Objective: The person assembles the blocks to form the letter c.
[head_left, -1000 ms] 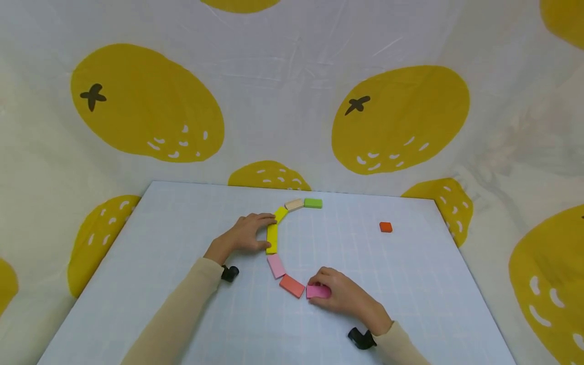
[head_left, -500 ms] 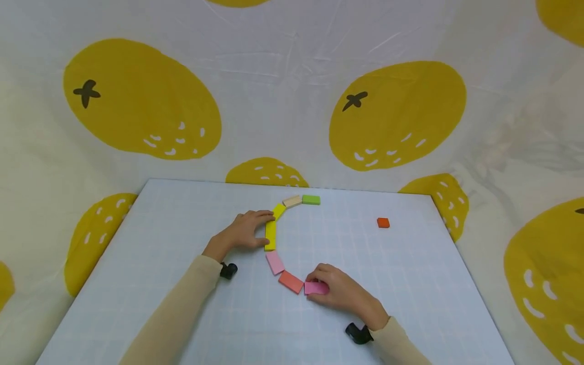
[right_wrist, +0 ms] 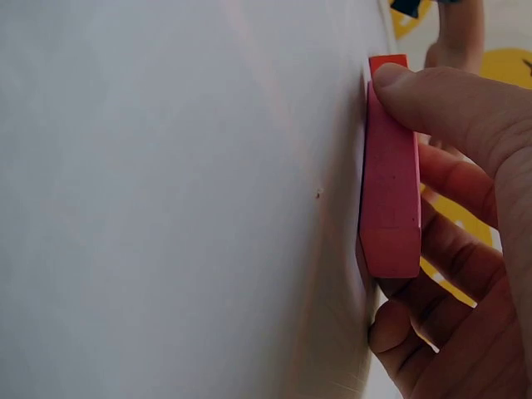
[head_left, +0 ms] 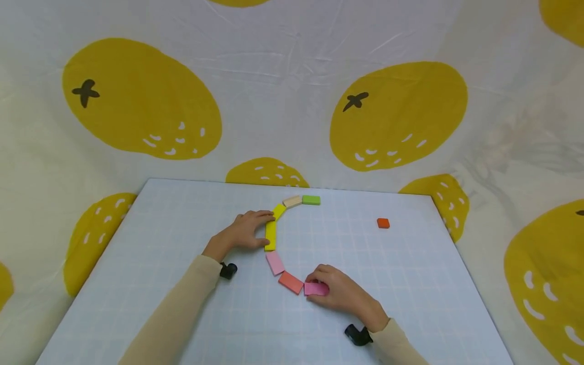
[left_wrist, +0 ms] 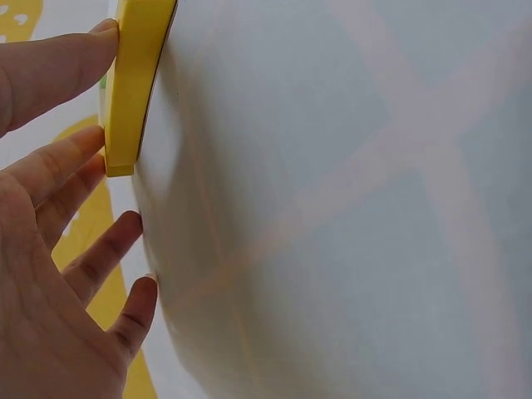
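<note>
On the white table, several flat blocks form a curved row. My left hand (head_left: 244,230) rests its thumb and fingertips along a yellow block (head_left: 270,237); in the left wrist view the thumb touches that yellow block (left_wrist: 137,91) while the other fingers are spread. A second yellow block (head_left: 280,211) angles off its far end. At the row's near end my right hand (head_left: 339,290) pinches a bright pink block (head_left: 315,289) between thumb and fingers, its corner right at the coral block (head_left: 291,283). A light pink block (head_left: 275,263) lies between the coral and yellow ones.
A plain wooden block (head_left: 292,202) and a green block (head_left: 312,200) end the row at the back. One small orange-red block (head_left: 383,223) lies apart on the right of the table (head_left: 410,284). Behind hangs a white cloth (head_left: 278,101) printed with yellow shapes.
The right hand has brought the bright pink block slightly left, closing the small gap to the coral block. The left hand keeps its place on the yellow block. The head view shifted a little.
</note>
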